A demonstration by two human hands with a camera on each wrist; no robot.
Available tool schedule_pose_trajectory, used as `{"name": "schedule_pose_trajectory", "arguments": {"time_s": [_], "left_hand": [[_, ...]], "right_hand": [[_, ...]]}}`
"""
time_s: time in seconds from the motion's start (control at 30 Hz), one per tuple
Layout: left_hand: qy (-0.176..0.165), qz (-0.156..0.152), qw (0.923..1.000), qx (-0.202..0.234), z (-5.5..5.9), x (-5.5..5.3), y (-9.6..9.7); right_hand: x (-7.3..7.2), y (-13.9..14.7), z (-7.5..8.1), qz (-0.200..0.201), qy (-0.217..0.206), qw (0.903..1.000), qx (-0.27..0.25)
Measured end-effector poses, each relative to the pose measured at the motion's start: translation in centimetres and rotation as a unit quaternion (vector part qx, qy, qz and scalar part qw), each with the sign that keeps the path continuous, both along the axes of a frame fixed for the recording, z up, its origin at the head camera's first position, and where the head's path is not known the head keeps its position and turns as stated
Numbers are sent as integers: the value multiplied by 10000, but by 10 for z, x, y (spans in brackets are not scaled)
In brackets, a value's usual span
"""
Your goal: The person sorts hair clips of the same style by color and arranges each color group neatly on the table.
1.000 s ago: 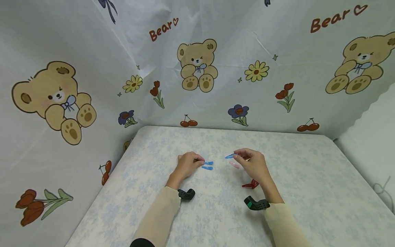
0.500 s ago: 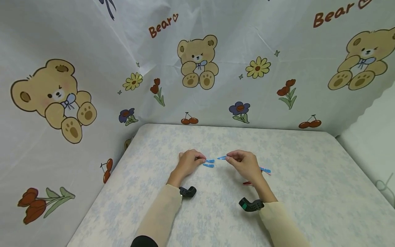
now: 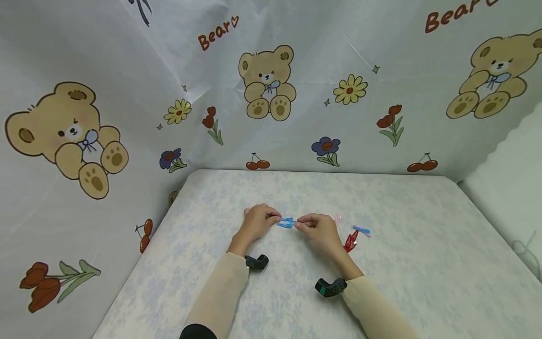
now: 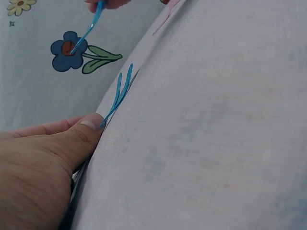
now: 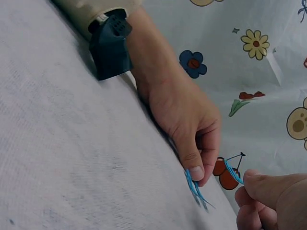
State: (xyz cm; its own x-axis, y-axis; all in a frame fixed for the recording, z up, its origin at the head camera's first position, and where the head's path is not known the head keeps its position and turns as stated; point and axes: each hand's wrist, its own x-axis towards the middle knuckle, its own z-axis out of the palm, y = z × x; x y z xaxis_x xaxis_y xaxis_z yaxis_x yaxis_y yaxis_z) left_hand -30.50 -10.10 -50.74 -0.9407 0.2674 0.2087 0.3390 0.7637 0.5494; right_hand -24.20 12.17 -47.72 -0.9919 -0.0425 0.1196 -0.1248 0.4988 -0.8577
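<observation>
Two blue hair clips [image 3: 284,225] lie side by side on the table, roughly between the hands. My left hand [image 3: 260,221] rests low beside them, thumb and forefinger pinching the near end of one clip, as the left wrist view shows at the blue clips [image 4: 117,93]. My right hand [image 3: 318,229] pinches another blue hair clip [image 5: 232,172] by one end between thumb and fingertips. That clip points toward the left hand, raised off the table in the right wrist view, and overlaps the lying clips in the head view.
Right of the right hand lie red hair clips [image 3: 351,241] and a blue clip [image 3: 362,230] crossed over a pink one. Another pink clip [image 3: 338,219] shows just behind that hand. A bear-print curtain [image 3: 296,141] hangs along the table's back edge.
My right hand has moved left with its blue clip, up to the clips by the left hand. It has uncovered the red, pink and blue clips at right. The left hand stays put.
</observation>
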Motion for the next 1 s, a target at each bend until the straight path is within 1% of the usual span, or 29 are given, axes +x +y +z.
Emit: {"name": "schedule_pose_trajectory", "arguments": {"time_s": [0.1, 0.23, 0.43, 0.53, 0.73, 0.9, 1.0], "left_hand": [[15, -21, 10000, 51, 1, 1, -2], [28, -69, 10000, 48, 1, 2, -2], [70, -21, 10000, 7, 2, 2, -1], [72, -20, 10000, 28, 2, 4, -1], [33, -94, 9999, 5, 2, 6, 1], [102, -30, 9999, -64, 1, 4, 0], [121, -51, 9999, -92, 2, 2, -3]], "right_hand": [[-1, -5, -6, -48, 11, 10000, 81], [0, -11, -11, -76, 112, 9997, 202], [1, -18, -17, 8, 416, 9979, 502], [1, -19, -20, 60, 471, 9968, 640], [4, -20, -22, 168, 542, 9947, 852], [3, -22, -23, 228, 807, 9916, 989], [3, -24, -22, 229, 982, 9895, 1038]]}}
